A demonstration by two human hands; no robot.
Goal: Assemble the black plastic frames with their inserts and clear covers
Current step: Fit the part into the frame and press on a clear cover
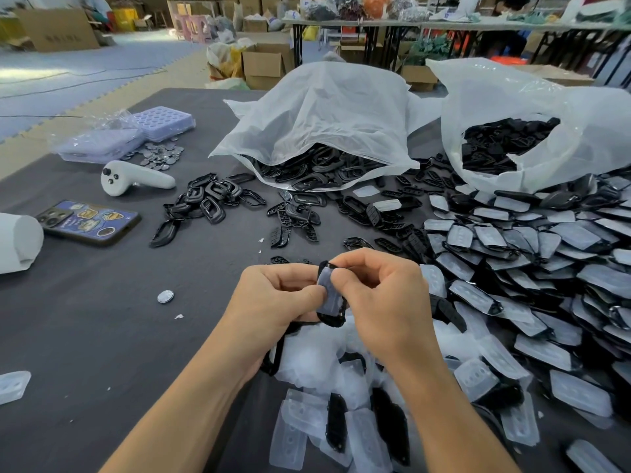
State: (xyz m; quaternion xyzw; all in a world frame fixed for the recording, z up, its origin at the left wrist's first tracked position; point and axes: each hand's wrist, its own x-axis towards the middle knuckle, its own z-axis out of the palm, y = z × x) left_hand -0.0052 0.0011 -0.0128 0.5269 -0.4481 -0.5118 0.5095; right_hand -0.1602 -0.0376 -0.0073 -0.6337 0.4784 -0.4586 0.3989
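Note:
Both hands hold one black plastic frame (333, 317) upright above the grey table (119, 336). A clear cover (328, 295) lies against its face. My left hand (273, 302) grips the frame's left side, thumb on the cover. My right hand (386, 302) pinches the frame's top right edge, thumb pressing the cover. Loose clear covers (307, 425) and black inserts (336, 425) lie just below my wrists. Bare black frames (211, 199) are scattered further back.
A large heap of assembled pieces (532, 268) fills the right side. Two white bags of black parts (327, 131) (532, 131) stand at the back. A phone (88, 221), a white controller (136, 179), trays (136, 134), small metal discs (160, 155) and a white roll (17, 240) lie left.

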